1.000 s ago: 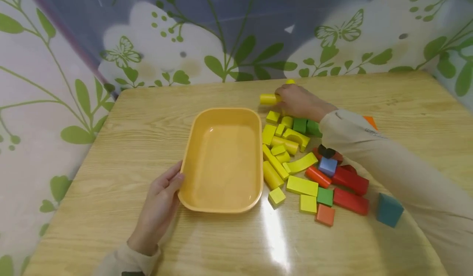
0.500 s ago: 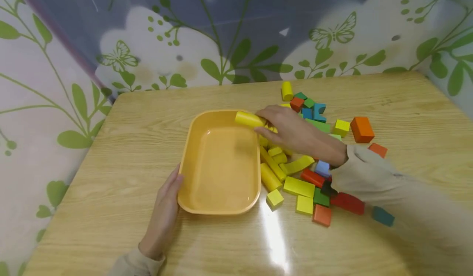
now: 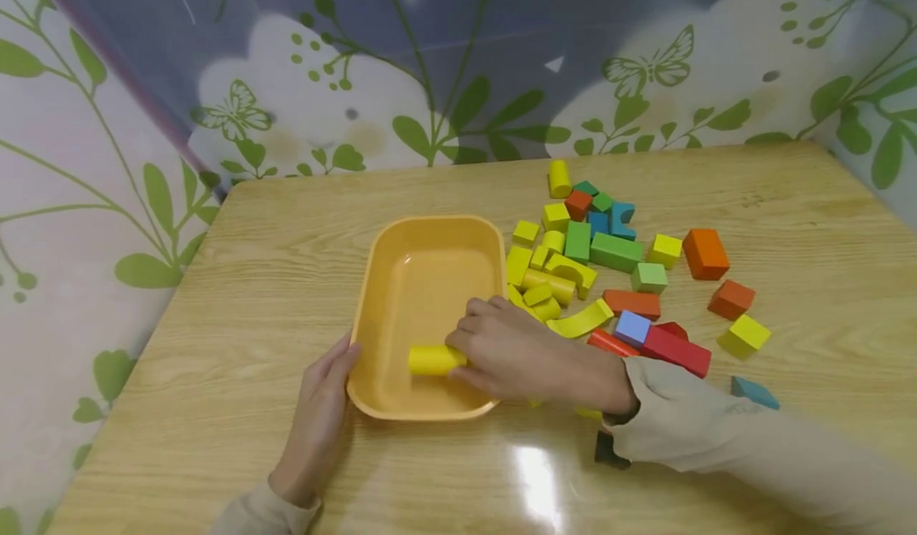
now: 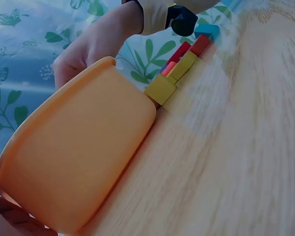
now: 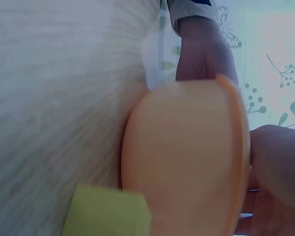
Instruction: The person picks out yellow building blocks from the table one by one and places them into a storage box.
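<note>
My left hand [image 3: 318, 415] grips the left side of an orange-yellow plastic tray [image 3: 411, 300], its thumb on the rim. My right hand [image 3: 526, 352] reaches over the tray's right rim and holds a yellow cylinder block [image 3: 430, 360] low inside the front part. One end of the cylinder is covered by the fingers. In the left wrist view the tray's outer wall [image 4: 88, 142] hides most of the right hand [image 4: 101, 49]. From the right wrist, the right hand [image 5: 280, 167] shows beside the rim, with the left hand [image 5: 206, 56] at the far end.
Wooden blocks in several colours lie right of the tray, among them a yellow arch [image 3: 571, 271], a green block [image 3: 616, 251] and an orange block [image 3: 705, 253]. A yellow cylinder [image 3: 559, 178] is near the wall. The right forearm covers blocks at the front.
My right hand picked up the yellow cylinder at the back of the pile and carried it forward and left, down into the tray. The left hand stays on the tray.
</note>
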`<action>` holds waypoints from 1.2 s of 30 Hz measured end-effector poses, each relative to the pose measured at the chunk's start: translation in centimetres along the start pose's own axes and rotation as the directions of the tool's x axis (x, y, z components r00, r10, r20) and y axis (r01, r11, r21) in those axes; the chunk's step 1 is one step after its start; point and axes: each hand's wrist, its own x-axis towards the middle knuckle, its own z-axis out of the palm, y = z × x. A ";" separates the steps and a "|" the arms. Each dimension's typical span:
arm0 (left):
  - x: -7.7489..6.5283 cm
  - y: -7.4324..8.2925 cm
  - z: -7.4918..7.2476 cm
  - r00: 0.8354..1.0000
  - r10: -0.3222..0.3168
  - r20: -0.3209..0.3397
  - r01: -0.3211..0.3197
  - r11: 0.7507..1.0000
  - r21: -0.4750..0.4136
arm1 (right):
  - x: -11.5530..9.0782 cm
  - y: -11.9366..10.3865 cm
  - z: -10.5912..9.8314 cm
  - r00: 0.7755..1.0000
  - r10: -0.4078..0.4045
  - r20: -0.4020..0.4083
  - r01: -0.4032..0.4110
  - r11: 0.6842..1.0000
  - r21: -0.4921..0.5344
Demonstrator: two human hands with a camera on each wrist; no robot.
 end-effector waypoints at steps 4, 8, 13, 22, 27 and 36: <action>0.0 -0.2 0.0 1.000 0.002 -0.031 -0.001 1.000 0.030 | 0.2 -0.5 0.3 0.999 0.002 0.039 -0.004 0.999 0.046; -0.1 -0.3 -0.1 0.998 0.007 -0.054 -0.002 0.996 0.091 | 0.4 -0.5 0.5 0.999 -0.019 0.026 0.016 0.996 0.086; -0.1 -0.6 0.0 0.995 0.040 -0.087 -0.022 0.980 0.198 | 0.0 0.5 0.3 0.990 -0.042 -0.138 0.061 0.988 0.139; -0.2 -1.2 0.1 0.980 0.133 -0.148 -0.087 0.955 0.283 | -3.2 6.1 -2.0 0.932 0.336 -0.134 -0.325 0.940 0.101; -0.2 -1.4 0.0 0.981 0.128 -0.149 -0.078 0.951 0.300 | -4.3 8.1 -1.6 0.905 0.419 0.078 -0.424 0.904 0.061; -0.2 -1.4 0.4 0.982 0.131 -0.137 -0.083 0.947 0.310 | -4.4 9.1 0.2 0.874 0.461 0.154 -0.467 0.884 0.007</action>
